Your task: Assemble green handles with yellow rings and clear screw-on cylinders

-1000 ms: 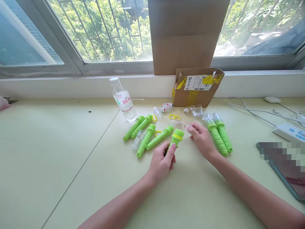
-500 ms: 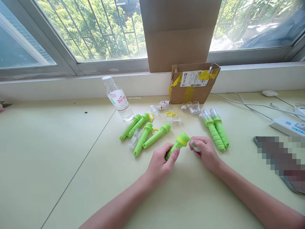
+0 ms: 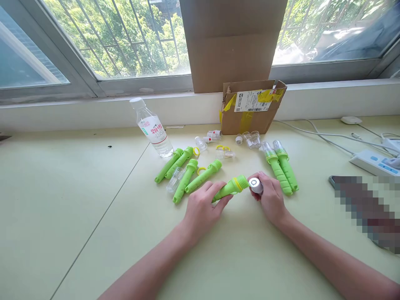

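Note:
My left hand [image 3: 204, 208] grips a green threaded tube [image 3: 229, 188] with a yellow ring round its neck, its open end pointing right. Close to that end, my right hand [image 3: 271, 198] holds a small white cylinder [image 3: 256, 186], its round end facing the tube. A narrow gap seems to part the two. Several green tubes [image 3: 203, 177] lie to the left, with a clear ribbed cap [image 3: 176, 179] among them. Two green tubes with clear caps [image 3: 279, 173] lie beyond my right hand. Yellow rings [image 3: 196, 151] and white pieces [image 3: 212, 136] are scattered farther back.
A water bottle [image 3: 154, 133] stands at the back left. An open cardboard box [image 3: 253, 110] is against the wall under the window. Cables, a power strip [image 3: 375, 163] and a partly blurred phone [image 3: 359, 204] lie on the right of the table [image 3: 93, 179].
The green tube in my left hand has tilted flatter, towards the right hand. In my right hand the white cylinder has turned and shows more. The view has shifted slightly.

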Tool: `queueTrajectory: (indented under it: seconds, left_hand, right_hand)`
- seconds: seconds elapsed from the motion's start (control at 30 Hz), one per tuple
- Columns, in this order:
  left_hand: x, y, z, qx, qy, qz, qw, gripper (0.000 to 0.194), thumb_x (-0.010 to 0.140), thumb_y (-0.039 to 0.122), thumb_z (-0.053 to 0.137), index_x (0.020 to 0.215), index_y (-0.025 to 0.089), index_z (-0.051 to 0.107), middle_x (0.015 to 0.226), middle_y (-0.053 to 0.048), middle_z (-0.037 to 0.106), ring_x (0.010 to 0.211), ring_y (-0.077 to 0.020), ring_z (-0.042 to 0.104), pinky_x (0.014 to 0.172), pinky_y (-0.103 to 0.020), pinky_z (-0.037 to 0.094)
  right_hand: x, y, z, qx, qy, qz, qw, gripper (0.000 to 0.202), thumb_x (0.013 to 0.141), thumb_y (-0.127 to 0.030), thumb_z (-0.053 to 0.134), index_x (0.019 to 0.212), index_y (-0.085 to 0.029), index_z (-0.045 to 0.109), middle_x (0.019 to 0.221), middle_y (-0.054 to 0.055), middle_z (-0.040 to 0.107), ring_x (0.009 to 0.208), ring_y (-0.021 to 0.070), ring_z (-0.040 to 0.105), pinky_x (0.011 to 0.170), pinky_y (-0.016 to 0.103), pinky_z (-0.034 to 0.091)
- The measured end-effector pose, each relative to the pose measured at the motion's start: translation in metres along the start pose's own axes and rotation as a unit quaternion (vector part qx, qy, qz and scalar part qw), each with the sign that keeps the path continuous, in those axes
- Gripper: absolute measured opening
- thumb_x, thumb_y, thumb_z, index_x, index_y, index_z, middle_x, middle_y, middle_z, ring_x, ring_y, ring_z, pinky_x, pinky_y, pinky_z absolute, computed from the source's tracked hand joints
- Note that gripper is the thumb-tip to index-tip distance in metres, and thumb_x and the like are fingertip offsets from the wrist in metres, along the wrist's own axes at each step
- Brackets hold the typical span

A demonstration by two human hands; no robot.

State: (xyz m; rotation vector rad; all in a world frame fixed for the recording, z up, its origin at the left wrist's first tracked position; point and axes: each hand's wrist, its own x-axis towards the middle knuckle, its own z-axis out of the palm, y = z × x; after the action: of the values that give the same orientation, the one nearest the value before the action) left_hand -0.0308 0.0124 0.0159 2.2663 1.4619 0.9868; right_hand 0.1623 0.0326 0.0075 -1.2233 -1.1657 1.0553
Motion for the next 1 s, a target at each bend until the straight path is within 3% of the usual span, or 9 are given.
queueTrajectory:
  seconds: [0.27,0.37,0.53,0.63,0.7,0.8,1.0]
  left_hand:
    - [-0.003,-0.003,0.002,0.067,0.009,0.055,0.996,0.025,0.091,0.04,0.057,0.105,0.022,0.068,0.078,-0.003,0.062,0.065,-0.0132,0.058,0.059,-0.024,0.043]
    - [-0.003,-0.004,0.001,0.088,0.011,0.074,0.993,0.024,0.093,0.038,0.055,0.105,0.022,0.068,0.076,-0.002,0.061,0.065,-0.013,0.057,0.057,-0.024,0.041]
    - [-0.002,-0.003,-0.002,0.125,0.005,0.114,0.986,0.024,0.095,0.036,0.052,0.104,0.021,0.068,0.074,-0.002,0.06,0.062,-0.0125,0.054,0.052,-0.024,0.036]
    - [-0.002,-0.003,-0.003,0.142,-0.006,0.138,0.98,0.025,0.095,0.037,0.05,0.104,0.022,0.068,0.074,-0.003,0.06,0.062,-0.0129,0.054,0.051,-0.024,0.034]
    - [-0.003,-0.003,-0.002,0.145,-0.015,0.145,0.979,0.025,0.096,0.037,0.049,0.104,0.022,0.068,0.075,-0.003,0.061,0.063,-0.0132,0.054,0.052,-0.024,0.034]
    - [-0.005,-0.004,0.0,0.143,-0.025,0.139,0.98,0.025,0.095,0.038,0.049,0.104,0.023,0.067,0.075,-0.003,0.061,0.062,-0.013,0.054,0.052,-0.024,0.033]
    - [-0.005,-0.005,-0.001,0.147,-0.028,0.139,0.979,0.023,0.094,0.036,0.051,0.102,0.022,0.067,0.075,-0.003,0.06,0.062,-0.0139,0.054,0.052,-0.025,0.033]
  right_hand:
    - [0.003,-0.005,-0.006,-0.052,-0.01,-0.086,0.995,0.031,0.086,-0.041,0.06,0.062,-0.021,0.06,0.054,-0.002,0.048,0.049,0.0122,0.043,0.045,0.026,0.035]
    - [0.004,-0.005,-0.01,-0.121,-0.011,-0.146,0.982,0.036,0.086,-0.039,0.06,0.056,-0.02,0.057,0.049,-0.003,0.041,0.046,0.011,0.036,0.044,0.027,0.027]
    - [0.007,-0.002,-0.015,-0.257,-0.005,-0.284,0.924,0.045,0.089,-0.03,0.056,0.047,-0.02,0.043,0.045,-0.005,0.028,0.044,0.0099,0.024,0.046,0.029,0.019]
    - [0.005,-0.002,-0.016,-0.297,-0.036,-0.352,0.887,0.041,0.091,-0.026,0.049,0.051,-0.021,0.048,0.045,-0.003,0.035,0.043,0.0112,0.029,0.047,0.03,0.023]
    - [0.002,-0.003,-0.016,-0.287,-0.053,-0.355,0.888,0.03,0.094,-0.024,0.041,0.074,-0.021,0.063,0.053,-0.001,0.051,0.043,0.0124,0.038,0.048,0.029,0.029]
    - [-0.002,-0.005,-0.015,-0.265,-0.048,-0.318,0.909,0.031,0.097,-0.024,0.034,0.111,-0.02,0.061,0.068,0.002,0.063,0.046,0.0131,0.046,0.048,0.028,0.035]
    - [-0.005,0.0,-0.015,-0.193,-0.042,-0.272,0.942,0.025,0.096,-0.029,0.04,0.104,-0.022,0.063,0.073,0.002,0.063,0.048,0.0123,0.047,0.046,0.028,0.038]
